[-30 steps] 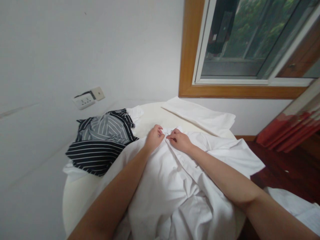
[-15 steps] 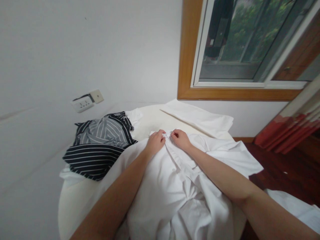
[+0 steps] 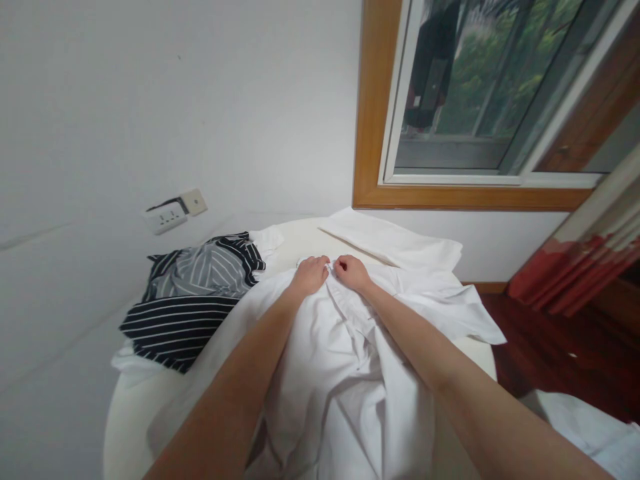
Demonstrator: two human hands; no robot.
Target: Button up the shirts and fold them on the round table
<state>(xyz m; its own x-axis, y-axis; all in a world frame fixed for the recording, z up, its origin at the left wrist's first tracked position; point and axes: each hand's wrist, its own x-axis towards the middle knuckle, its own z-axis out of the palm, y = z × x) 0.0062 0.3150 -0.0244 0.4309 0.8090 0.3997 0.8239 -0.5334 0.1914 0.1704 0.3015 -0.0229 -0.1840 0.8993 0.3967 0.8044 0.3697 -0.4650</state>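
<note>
A white shirt (image 3: 320, 373) lies spread and wrinkled over a round cream table (image 3: 120, 427), its button strip running from the collar toward me. At the collar, my left hand (image 3: 311, 275) pinches the cloth on the left side of the opening. Just beside it, my right hand (image 3: 351, 272) has its fingers curled closed on the right side of the same collar. The fingertips almost meet; any button between them is too small to make out. One short sleeve of the shirt reaches out to the right, past my right forearm.
A black-and-white striped garment (image 3: 185, 327) lies crumpled on the table's left, with white cloth under it. Folded white cloth (image 3: 400, 241) rests at the back. A wall with a socket (image 3: 167, 217), a window (image 3: 465, 100) and a red-and-cream curtain (image 3: 555, 273) surround the table.
Both hands have stayed at the collar, and the right has come slightly nearer the left. The shirt's lower folds have shifted. The whole view has tilted a little.
</note>
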